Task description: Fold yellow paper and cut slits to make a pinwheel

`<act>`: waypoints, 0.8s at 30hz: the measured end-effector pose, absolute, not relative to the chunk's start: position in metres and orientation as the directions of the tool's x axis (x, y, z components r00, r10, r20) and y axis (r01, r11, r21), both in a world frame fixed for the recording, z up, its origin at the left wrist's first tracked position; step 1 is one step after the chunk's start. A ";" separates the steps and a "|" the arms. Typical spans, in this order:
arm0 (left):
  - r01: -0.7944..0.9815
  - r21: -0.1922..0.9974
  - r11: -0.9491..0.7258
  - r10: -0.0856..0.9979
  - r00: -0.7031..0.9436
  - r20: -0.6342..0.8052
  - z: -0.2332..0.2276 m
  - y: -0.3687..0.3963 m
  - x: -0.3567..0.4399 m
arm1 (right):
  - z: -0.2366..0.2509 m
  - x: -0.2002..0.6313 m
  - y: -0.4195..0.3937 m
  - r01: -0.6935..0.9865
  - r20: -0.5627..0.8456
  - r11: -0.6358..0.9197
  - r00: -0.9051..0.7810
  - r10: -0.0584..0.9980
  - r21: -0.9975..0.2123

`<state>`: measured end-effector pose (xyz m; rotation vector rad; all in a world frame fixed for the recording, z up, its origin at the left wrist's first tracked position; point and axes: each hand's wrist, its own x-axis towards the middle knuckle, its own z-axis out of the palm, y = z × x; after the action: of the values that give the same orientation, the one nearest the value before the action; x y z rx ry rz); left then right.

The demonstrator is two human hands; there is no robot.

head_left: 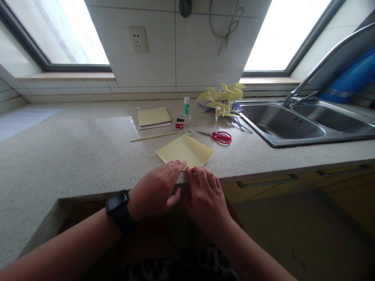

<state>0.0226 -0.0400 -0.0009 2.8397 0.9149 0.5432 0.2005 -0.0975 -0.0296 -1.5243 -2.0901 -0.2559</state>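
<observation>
A pale yellow paper sheet lies on the speckled countertop near its front edge, turned like a diamond. My left hand, with a black watch on the wrist, presses its fingertips on the sheet's near corner. My right hand rests beside it, fingers curled onto the same corner at the counter edge. Whether the corner is pinched or only pressed flat is hidden by the fingers.
Behind the sheet lie red-handled scissors, a thin yellow stick, a tape roll, a small red box, a glue stick and a paper stack. Yellow paper pinwheels sit by the steel sink.
</observation>
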 end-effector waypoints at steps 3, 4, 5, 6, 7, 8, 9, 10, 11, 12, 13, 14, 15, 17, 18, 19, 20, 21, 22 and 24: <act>0.535 0.277 -0.798 0.601 0.732 0.319 -0.001 -0.040 0.022 | -0.027 0.200 -0.096 0.934 0.514 0.329 -0.216 0.830 -0.139; 0.528 0.286 -0.800 0.599 0.734 0.321 -0.001 -0.040 0.022 | -0.026 0.200 -0.095 0.936 0.508 0.325 -0.216 0.834 -0.137; 0.521 0.288 -0.804 0.593 0.739 0.320 -0.001 -0.039 0.022 | -0.025 0.200 -0.094 0.937 0.501 0.321 -0.214 0.838 -0.137; 0.516 0.285 -0.808 0.588 0.743 0.319 -0.001 -0.039 0.022 | -0.025 0.200 -0.094 0.938 0.494 0.318 -0.213 0.843 -0.138; 0.514 0.284 -0.809 0.585 0.746 0.317 -0.001 -0.038 0.022 | -0.024 0.199 -0.093 0.939 0.487 0.314 -0.212 0.848 -0.138; 0.514 0.286 -0.809 0.586 0.746 0.316 -0.001 -0.038 0.022 | -0.023 0.199 -0.092 0.940 0.480 0.312 -0.212 0.851 -0.138; 0.513 0.291 -0.808 0.587 0.746 0.315 -0.001 -0.038 0.022 | -0.022 0.199 -0.092 0.941 0.474 0.309 -0.212 0.855 -0.138; 0.509 0.297 -0.808 0.586 0.747 0.314 0.000 -0.038 0.022 | -0.021 0.198 -0.091 0.941 0.467 0.308 -0.212 0.858 -0.137; 0.504 0.304 -0.808 0.585 0.749 0.312 0.001 -0.038 0.023 | -0.020 0.198 -0.091 0.942 0.461 0.307 -0.213 0.861 -0.138; 0.501 0.307 -0.809 0.583 0.752 0.309 0.002 -0.038 0.023 | -0.019 0.198 -0.090 0.942 0.455 0.307 -0.214 0.864 -0.139; 0.498 0.305 -0.812 0.579 0.757 0.303 0.003 -0.038 0.023 | -0.018 0.198 -0.090 0.942 0.451 0.305 -0.213 0.867 -0.142; 0.498 0.301 -0.813 0.576 0.762 0.295 0.004 -0.038 0.023 | -0.018 0.198 -0.089 0.942 0.446 0.304 -0.212 0.869 -0.143; 0.499 0.298 -0.813 0.575 0.766 0.286 0.005 -0.039 0.023 | -0.018 0.198 -0.089 0.942 0.443 0.303 -0.212 0.871 -0.144; 0.503 0.300 -0.811 0.578 0.769 0.273 0.005 -0.038 0.023 | -0.018 0.198 -0.087 0.942 0.438 0.304 -0.215 0.873 -0.144; 0.502 0.301 -0.811 0.578 0.770 0.272 0.005 -0.038 0.023 | -0.019 0.199 -0.086 0.941 0.435 0.306 -0.217 0.874 -0.145; 0.501 0.299 -0.812 0.577 0.769 0.275 0.005 -0.037 0.024 | -0.019 0.199 -0.085 0.940 0.432 0.308 -0.219 0.875 -0.148; 0.504 0.293 -0.813 0.576 0.769 0.277 0.004 -0.036 0.024 | -0.019 0.200 -0.084 0.938 0.428 0.312 -0.221 0.876 -0.153; 0.506 0.284 -0.815 0.575 0.769 0.280 0.004 -0.036 0.024 | -0.019 0.201 -0.083 0.936 0.422 0.315 -0.223 0.879 -0.160; 0.509 0.275 -0.816 0.575 0.769 0.280 0.003 -0.035 0.024 | -0.019 0.201 -0.082 0.933 0.415 0.318 -0.226 0.881 -0.167; 0.517 0.264 -0.814 0.577 0.769 0.275 0.003 -0.035 0.024 | -0.018 0.203 -0.080 0.928 0.402 0.326 -0.233 0.885 -0.179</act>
<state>0.0243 -0.0350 0.0031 2.7900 0.8699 0.5186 0.2026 -0.0804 -0.0178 -1.5994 -2.1672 -0.1347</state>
